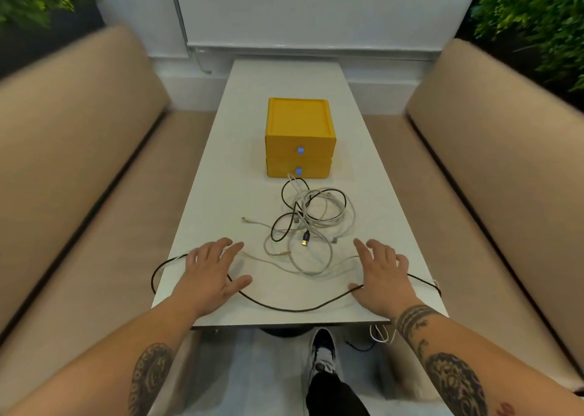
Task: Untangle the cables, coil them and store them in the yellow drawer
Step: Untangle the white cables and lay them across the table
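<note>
A tangle of white cables (319,223) and a black cable (297,309) lies on the white table (284,77), just in front of a yellow two-drawer box (298,137). Both drawers are closed, each with a small blue pull. My left hand (211,273) is spread flat over the near left part of the table, fingers straight, above the black cable's loop. My right hand (379,273) is spread the same way at the near right, its thumb by the black cable. Neither hand holds anything. The black cable runs under both hands and off both table edges.
Beige bench seats (79,169) flank the narrow table on both sides. A white wall panel (316,11) stands behind the table's far end, with green plants (537,20) in the upper corners. Cable ends (380,336) hang below the near right edge. My shoe (322,352) shows under the table.
</note>
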Tool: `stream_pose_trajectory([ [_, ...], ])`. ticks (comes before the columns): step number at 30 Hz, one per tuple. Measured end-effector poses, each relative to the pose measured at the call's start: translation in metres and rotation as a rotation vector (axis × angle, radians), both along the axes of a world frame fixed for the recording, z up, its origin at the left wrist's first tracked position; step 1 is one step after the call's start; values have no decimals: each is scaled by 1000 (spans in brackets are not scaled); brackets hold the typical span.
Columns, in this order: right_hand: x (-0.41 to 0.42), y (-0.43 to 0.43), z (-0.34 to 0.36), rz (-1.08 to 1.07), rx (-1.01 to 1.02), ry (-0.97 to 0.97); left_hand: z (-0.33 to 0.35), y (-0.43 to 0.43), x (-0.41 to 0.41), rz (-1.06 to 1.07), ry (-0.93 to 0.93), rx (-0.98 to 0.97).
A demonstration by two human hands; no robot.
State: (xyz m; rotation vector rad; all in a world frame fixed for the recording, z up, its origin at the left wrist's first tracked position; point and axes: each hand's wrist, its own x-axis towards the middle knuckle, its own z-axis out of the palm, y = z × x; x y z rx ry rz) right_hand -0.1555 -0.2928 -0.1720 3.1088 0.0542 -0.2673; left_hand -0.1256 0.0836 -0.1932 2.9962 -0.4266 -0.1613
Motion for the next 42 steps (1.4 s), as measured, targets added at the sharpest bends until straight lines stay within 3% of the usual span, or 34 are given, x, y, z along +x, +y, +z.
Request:
stream_pose_trajectory([
  [5, 18, 0, -6, 167, -66, 66, -12, -6, 17, -22, 115, 56],
  [11, 17, -30, -4, 77, 52, 207, -32, 9, 5, 31, -112, 27],
  [13, 19, -35, -2, 65, 79, 265, -26, 9, 8, 44, -20, 16],
  [18, 33, -44, 9, 85, 148, 205, -11, 11, 33, 5, 128, -166],
  [22, 36, -46, 6, 77, 309, 146, -12, 22, 35, -37, 156, -172],
  [24, 31, -47, 0, 91, 269, 173, -12, 25, 30, -78, 151, -203],
  [26, 24, -52, -5, 150, 175, 198, -14, 29, 25, -89, 101, -236],
  [31, 5, -80, -12, 143, -26, 235, -26, 49, 13, -230, -242, -192],
  [36, 11, -79, -19, 107, 10, -53, -40, 44, 10, -86, -300, -267],
  [42, 0, -78, -32, 22, 54, -3, -35, 47, 2, -26, -267, -324],
])
